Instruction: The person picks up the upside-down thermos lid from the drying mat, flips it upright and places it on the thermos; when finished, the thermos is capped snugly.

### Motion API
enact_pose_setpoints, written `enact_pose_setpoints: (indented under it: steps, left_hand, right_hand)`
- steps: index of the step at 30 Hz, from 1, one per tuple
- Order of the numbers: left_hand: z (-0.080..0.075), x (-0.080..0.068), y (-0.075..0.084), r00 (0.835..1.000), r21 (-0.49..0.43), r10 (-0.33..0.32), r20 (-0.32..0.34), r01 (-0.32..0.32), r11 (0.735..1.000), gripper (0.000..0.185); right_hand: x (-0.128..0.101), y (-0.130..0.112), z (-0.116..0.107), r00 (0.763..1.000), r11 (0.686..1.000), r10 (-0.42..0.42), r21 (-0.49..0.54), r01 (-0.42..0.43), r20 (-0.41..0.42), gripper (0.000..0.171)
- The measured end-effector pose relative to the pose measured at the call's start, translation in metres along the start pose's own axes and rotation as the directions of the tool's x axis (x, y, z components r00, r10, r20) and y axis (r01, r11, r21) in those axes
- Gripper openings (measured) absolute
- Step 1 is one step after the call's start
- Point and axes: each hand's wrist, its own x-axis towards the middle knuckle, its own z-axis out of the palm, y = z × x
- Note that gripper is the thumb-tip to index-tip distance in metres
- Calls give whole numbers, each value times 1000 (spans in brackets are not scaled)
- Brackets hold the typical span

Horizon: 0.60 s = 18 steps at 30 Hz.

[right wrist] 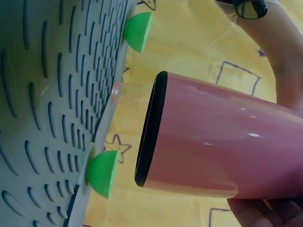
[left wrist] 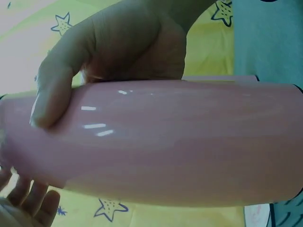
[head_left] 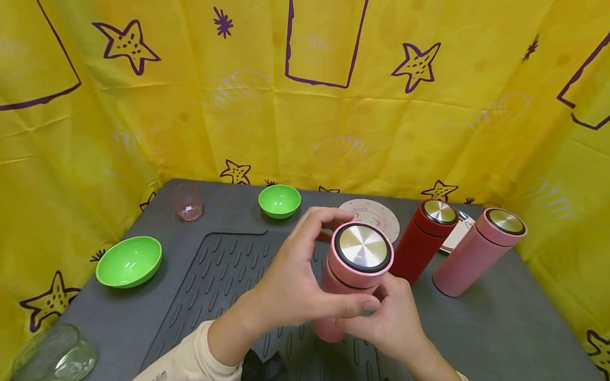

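A pink thermos (head_left: 356, 262) with a steel-topped lid is held tilted above the grey ribbed mat (head_left: 222, 285). My left hand (head_left: 308, 270) grips its upper body just under the lid, thumb across the front. My right hand (head_left: 392, 323) holds the lower body from beneath. In the left wrist view the pink thermos (left wrist: 161, 142) fills the frame, with my left hand (left wrist: 109, 52) curled over it. The right wrist view shows the pink thermos (right wrist: 222, 142) and its black base rim, with my right hand's fingers (right wrist: 265, 210) under it.
A red thermos (head_left: 422, 239) and another pink thermos (head_left: 473, 251) stand at the right, with two plates (head_left: 375, 213) behind. A small green bowl (head_left: 279, 200), a pink tumbler (head_left: 187, 201), a larger green bowl (head_left: 129, 260) and a glass bowl (head_left: 54, 355) sit left. Yellow cloth surrounds the table.
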Motion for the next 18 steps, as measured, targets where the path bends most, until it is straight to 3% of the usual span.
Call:
enact_pose_setpoints:
  steps: [3, 6, 12, 18]
  left_hand:
    - [3, 0, 1, 998, 37, -2, -58, 4, 999, 80]
    - [4, 0, -1, 997, 7, 6, -81, -6, 1000, 72]
    - [-1, -1, -10, 1000, -141, 7, -10, -9, 990, 69]
    - [-3, -1, -10, 999, -136, -16, 51, 23, 990, 77]
  right_hand:
    - [0, 0, 0, 1000, 1000, 2, -25, -2, -7, 51]
    - [0, 0, 0, 1000, 1000, 23, -4, -23, -6, 53]
    - [1, 0, -1, 999, 996, 39, 75, -40, 13, 51]
    - [1, 1, -1, 1000, 998, 22, 65, -23, 21, 50]
